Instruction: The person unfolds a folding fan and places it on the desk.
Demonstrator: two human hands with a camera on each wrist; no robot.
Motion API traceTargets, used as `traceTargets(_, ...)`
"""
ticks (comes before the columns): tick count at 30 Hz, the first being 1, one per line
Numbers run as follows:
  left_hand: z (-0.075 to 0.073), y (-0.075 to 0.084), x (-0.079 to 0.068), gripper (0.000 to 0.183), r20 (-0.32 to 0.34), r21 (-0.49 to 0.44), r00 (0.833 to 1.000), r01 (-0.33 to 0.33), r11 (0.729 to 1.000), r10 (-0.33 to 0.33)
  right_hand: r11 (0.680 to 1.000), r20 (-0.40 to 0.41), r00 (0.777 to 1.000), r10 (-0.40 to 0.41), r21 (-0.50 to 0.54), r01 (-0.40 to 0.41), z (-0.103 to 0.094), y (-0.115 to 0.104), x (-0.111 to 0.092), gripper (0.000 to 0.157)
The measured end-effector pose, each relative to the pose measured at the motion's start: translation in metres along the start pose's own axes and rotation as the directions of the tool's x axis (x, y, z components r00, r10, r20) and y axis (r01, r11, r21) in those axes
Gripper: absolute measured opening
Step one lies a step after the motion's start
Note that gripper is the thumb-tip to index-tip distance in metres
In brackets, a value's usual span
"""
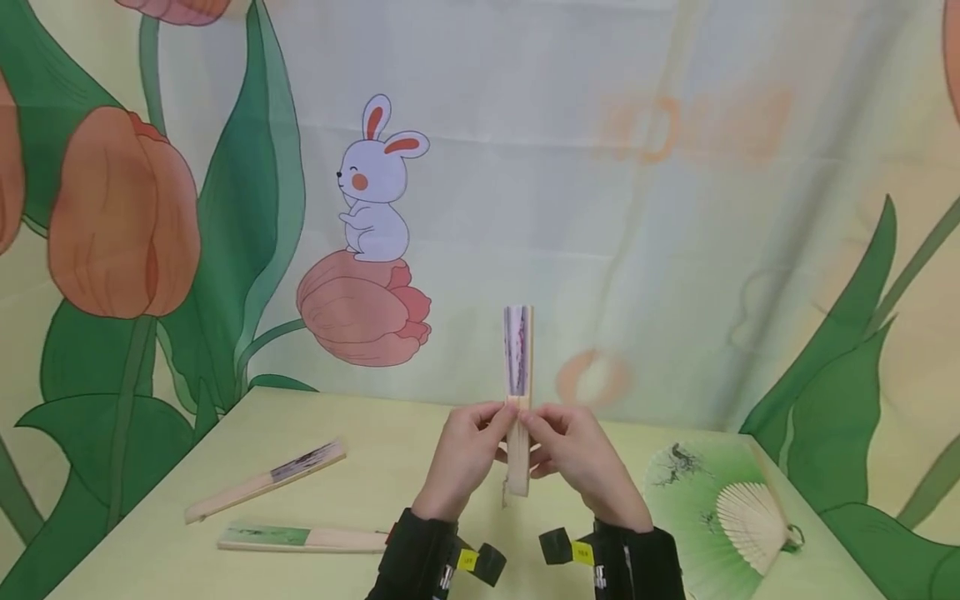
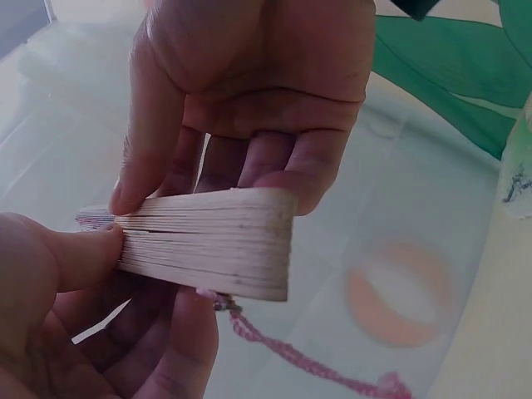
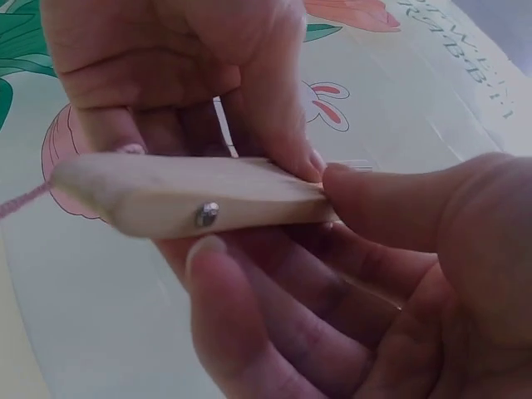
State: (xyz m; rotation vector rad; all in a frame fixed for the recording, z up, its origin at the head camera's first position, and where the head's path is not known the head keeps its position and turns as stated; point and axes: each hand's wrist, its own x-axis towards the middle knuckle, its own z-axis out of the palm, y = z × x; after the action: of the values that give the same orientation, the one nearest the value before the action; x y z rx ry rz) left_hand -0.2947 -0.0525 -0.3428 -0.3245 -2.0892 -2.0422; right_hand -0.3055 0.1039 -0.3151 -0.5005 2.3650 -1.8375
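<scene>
A folded hand fan (image 1: 517,367) stands upright in front of me, its purple-printed leaf at the top and pale wooden ribs below. My left hand (image 1: 467,450) grips it from the left, thumb on the near edge. From the right, my right hand (image 1: 577,454) pinches it at the same height. In the left wrist view the stacked ribs (image 2: 208,237) lie closely together, and a pink cord (image 2: 291,357) hangs from the base. A metal rivet (image 3: 207,214) shows on the outer rib in the right wrist view.
Two more folded fans lie at the left, one dark-printed (image 1: 266,482) and one green-printed (image 1: 300,537). An opened green fan (image 1: 720,517) rests on the right of the pale yellow table (image 1: 390,425). Behind hangs a curtain (image 1: 525,167) printed with tulips and a rabbit.
</scene>
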Motion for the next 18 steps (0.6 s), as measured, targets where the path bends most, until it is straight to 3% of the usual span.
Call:
traceTargets(6,-0.0038,0.0004,0.0003,0.031,0.005,-0.032,0.999,0.042,0.999,-0.042,1.0,-0.034,0.999,-0.005,0.001,0.005,0.0037,-0.0004,0.0011,0.025)
traceTargets(15,-0.0071,0.001,0.0015,0.033,0.055,-0.033,0.998,0.036,0.999,-0.034,1.0,-0.106,0.994,0.002,0.014,0.0,0.0047,-0.0023,0.0022,0.02)
traceTargets(18,-0.0062,0.0009,0.0011,0.032,0.046,0.003,0.999,0.007,1.0,-0.007,1.0,-0.127,0.992,-0.005,0.014,0.007,0.0049,-0.0025,0.0027,0.019)
